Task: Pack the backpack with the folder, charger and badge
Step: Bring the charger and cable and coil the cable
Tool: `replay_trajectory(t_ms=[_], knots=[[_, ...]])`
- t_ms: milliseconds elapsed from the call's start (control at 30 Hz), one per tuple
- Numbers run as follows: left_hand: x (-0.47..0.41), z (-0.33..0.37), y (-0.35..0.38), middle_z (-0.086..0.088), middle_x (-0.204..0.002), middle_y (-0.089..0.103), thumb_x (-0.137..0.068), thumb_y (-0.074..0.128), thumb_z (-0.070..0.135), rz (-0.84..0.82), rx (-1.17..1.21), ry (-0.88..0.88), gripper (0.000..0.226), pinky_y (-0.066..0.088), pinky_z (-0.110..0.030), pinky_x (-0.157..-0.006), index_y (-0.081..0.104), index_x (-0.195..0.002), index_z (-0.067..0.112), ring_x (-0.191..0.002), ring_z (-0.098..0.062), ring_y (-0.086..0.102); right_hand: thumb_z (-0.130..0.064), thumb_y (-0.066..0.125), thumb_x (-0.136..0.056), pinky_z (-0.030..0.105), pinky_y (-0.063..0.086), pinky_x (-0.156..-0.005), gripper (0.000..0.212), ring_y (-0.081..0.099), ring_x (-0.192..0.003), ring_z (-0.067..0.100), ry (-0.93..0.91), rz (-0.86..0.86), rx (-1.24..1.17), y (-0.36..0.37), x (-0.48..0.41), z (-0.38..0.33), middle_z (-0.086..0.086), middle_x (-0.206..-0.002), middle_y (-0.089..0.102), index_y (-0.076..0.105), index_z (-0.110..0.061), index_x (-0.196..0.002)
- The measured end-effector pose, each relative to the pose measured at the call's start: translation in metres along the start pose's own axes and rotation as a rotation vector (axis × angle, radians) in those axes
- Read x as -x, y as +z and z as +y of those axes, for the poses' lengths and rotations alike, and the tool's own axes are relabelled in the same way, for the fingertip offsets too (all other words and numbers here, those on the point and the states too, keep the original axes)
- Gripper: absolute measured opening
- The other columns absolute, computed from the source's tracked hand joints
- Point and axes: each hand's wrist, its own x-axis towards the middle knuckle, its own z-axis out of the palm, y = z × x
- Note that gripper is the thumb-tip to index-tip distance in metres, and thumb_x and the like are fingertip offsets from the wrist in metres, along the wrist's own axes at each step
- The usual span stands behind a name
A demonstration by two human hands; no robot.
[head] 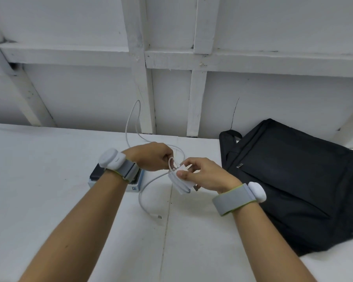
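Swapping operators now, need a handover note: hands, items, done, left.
Left hand: pinching the white charger cable, winding it.
Right hand: holding the white charger brick, a few turns wrapped around it.
Cable's free end lies loose on the white table.
Black fabric backpack: flat on the table at right, looks closed.
Folder, badge: cannot identify either.
Done: nothing visibly packed.
Left: finish winding, pack all three.

On the desk (pixel 49 190), the backpack (pixel 289 186) lies flat to my right. A small box (pixel 134 185) sits under my left wrist. Between them I hold the charger (pixel 183 181), its cable (pixel 145 192) trailing across the desk toward the wall (pixel 273 94) behind.
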Motion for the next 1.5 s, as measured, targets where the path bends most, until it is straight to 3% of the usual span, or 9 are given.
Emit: replay_trajectory(t_ms=[200,400,667,867,1033,1167,1233,1333,1500], knots=[[0.011,0.013,0.009,0.002,-0.114,0.067,-0.097,0.043,0.021,0.114,0.176,-0.086,0.031,0.044,-0.029,-0.081,0.054,-0.126,0.020,-0.087,-0.017,0.054,-0.049,0.063,-0.086,0.034,0.050,-0.077,0.027,0.061,-0.084,0.019,0.016,0.293,0.245,0.003,-0.012,0.010,-0.004,-0.100,0.065,0.059,-0.025,-0.098],[0.019,0.040,0.049,0.006,-0.077,0.066,-0.102,0.039,0.032,0.339,0.639,-0.099,0.021,0.047,-0.026,-0.054,0.054,-0.099,0.017,-0.058,-0.014,0.059,-0.044,0.067,-0.087,0.041,0.060,-0.066,0.029,0.070,-0.064,0.017,-0.018,0.737,-0.238,0.000,-0.022,0.003,-0.004,-0.087,0.067,0.063,-0.015,-0.092],[0.017,0.042,0.079,0.005,-0.076,0.071,-0.104,0.030,0.045,0.333,0.698,0.063,0.031,0.053,-0.035,-0.073,0.052,-0.090,0.028,-0.065,-0.013,0.067,-0.040,0.066,-0.090,0.026,0.053,-0.053,0.036,0.068,-0.067,0.024,0.023,0.578,-0.748,-0.007,-0.017,-0.004,0.012,-0.081,0.071,0.069,-0.004,-0.096],[0.012,0.040,0.076,0.006,-0.070,0.068,-0.100,0.032,0.055,0.281,0.579,0.106,0.042,0.050,-0.022,-0.064,0.061,-0.087,0.027,-0.053,-0.009,0.062,-0.038,0.061,-0.094,0.023,0.049,-0.050,0.042,0.059,-0.055,0.014,0.060,0.304,-0.828,-0.017,-0.005,-0.008,0.009,-0.072,0.063,0.069,0.003,-0.102],[-0.002,0.012,0.054,0.005,-0.059,0.059,-0.079,0.062,0.066,0.096,0.242,0.018,0.050,0.037,-0.023,-0.056,0.066,-0.062,0.019,-0.054,-0.006,0.050,-0.044,0.060,-0.091,0.023,0.043,-0.051,0.044,0.049,-0.066,0.022,0.018,-0.098,-0.514,-0.032,0.007,0.004,0.011,-0.085,0.062,0.072,-0.004,-0.105],[-0.010,-0.005,0.022,0.007,-0.079,0.063,-0.080,0.066,0.060,-0.007,-0.082,-0.017,0.036,0.044,-0.027,-0.068,0.066,-0.078,0.024,-0.074,-0.012,0.056,-0.045,0.061,-0.093,0.029,0.054,-0.060,0.030,0.057,-0.060,0.013,-0.009,-0.249,0.060,-0.029,0.010,0.005,0.002,-0.079,0.069,0.074,-0.019,-0.101],[-0.011,-0.008,0.004,0.005,-0.086,0.065,-0.085,0.063,0.057,0.006,-0.165,-0.050,0.032,0.045,-0.028,-0.072,0.064,-0.082,0.024,-0.082,-0.017,0.059,-0.047,0.063,-0.090,0.030,0.059,-0.064,0.023,0.057,-0.053,0.010,0.034,-0.184,0.275,-0.021,0.007,0.011,0.001,-0.085,0.073,0.070,-0.027,-0.097],[-0.002,0.000,-0.010,0.005,-0.089,0.062,-0.093,0.054,0.050,0.085,-0.195,-0.070,0.029,0.047,-0.031,-0.078,0.062,-0.087,0.023,-0.084,-0.020,0.057,-0.049,0.064,-0.088,0.024,0.054,-0.055,0.029,0.060,-0.050,0.011,0.117,0.084,0.203,-0.010,0.000,0.018,-0.001,-0.087,0.069,0.061,-0.023,-0.099],[0.019,0.033,0.014,0.000,-0.084,0.062,-0.100,0.041,0.041,0.268,0.031,-0.003,0.025,0.046,-0.034,-0.074,0.055,-0.096,0.020,-0.074,-0.021,0.056,-0.048,0.064,-0.087,0.038,0.056,-0.074,0.031,0.066,-0.078,0.020,0.059,0.506,0.194,-0.008,-0.011,0.011,-0.004,-0.086,0.065,0.061,-0.018,-0.090]])
